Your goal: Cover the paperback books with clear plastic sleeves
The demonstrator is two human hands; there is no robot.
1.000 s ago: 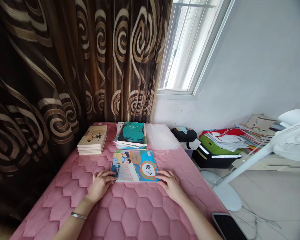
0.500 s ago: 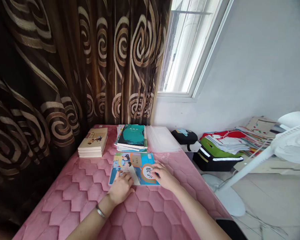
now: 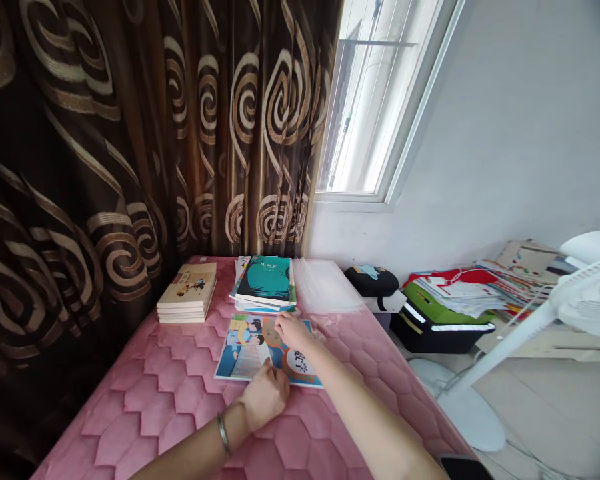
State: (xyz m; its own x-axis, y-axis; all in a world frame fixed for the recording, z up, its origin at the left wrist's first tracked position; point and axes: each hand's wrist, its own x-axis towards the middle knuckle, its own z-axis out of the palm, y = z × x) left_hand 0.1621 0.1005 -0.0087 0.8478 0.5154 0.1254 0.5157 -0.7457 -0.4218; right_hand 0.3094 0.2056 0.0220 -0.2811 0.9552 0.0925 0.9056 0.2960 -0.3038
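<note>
The hands have shifted from the ends of the math book point(image 3: 240, 360) to the middle of its cover. The left hand point(image 3: 266, 396) is curled at the near edge, while the right hand point(image 3: 296, 333) reaches over the cover with fingers bunched near its far edge. That suggests close handwork on the cover rather than lifting; whether either hand pinches anything cannot be told. The book lies flat on the pink quilted cloth point(image 3: 160, 400), in front of the teal-topped stack point(image 3: 266, 280) and the clear plastic sheets point(image 3: 330, 288).
</note>
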